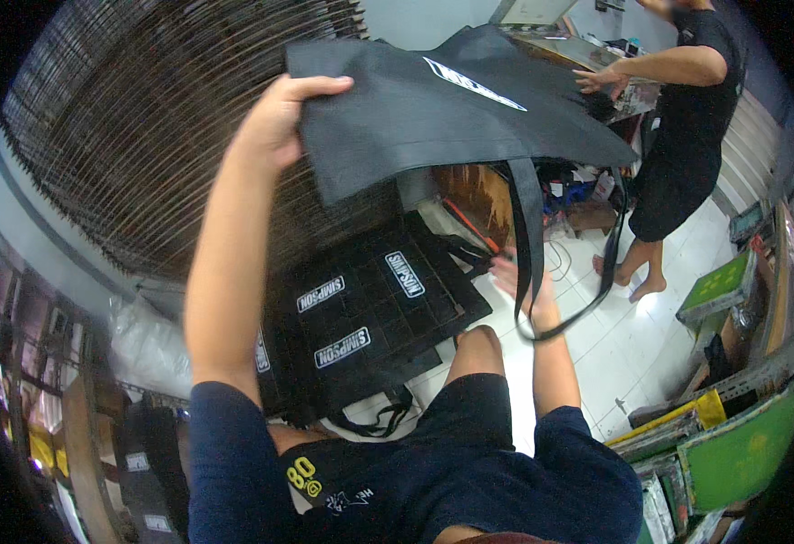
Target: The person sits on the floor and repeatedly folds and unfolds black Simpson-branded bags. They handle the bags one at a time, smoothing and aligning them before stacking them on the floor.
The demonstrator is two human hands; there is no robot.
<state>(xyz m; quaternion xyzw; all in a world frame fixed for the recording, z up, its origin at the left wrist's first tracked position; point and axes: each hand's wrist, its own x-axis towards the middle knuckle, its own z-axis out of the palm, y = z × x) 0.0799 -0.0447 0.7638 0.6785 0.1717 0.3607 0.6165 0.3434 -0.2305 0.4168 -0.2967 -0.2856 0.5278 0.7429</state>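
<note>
My left hand (279, 122) is closed on the edge of a black fabric tote bag (397, 122), its thumb lying over the top. The bag is raised and spread out flat, with a white printed label on its face. Two long black handles hang from it, curving down in a loop. My right hand (526, 281) is lower, beside and partly behind the hanging handles, its fingers stretched out and holding nothing that I can see. Beneath the bag, more black bags (370, 308) with white labels lie spread on a rack.
A tall stack of wire racks (170, 136) rises at the left. Another person (687, 109) in black stands at the right, by a cluttered workbench (587, 54). Green framed screens (746, 449) lean at the lower right. Clear plastic wrapping (147, 344) lies on my left.
</note>
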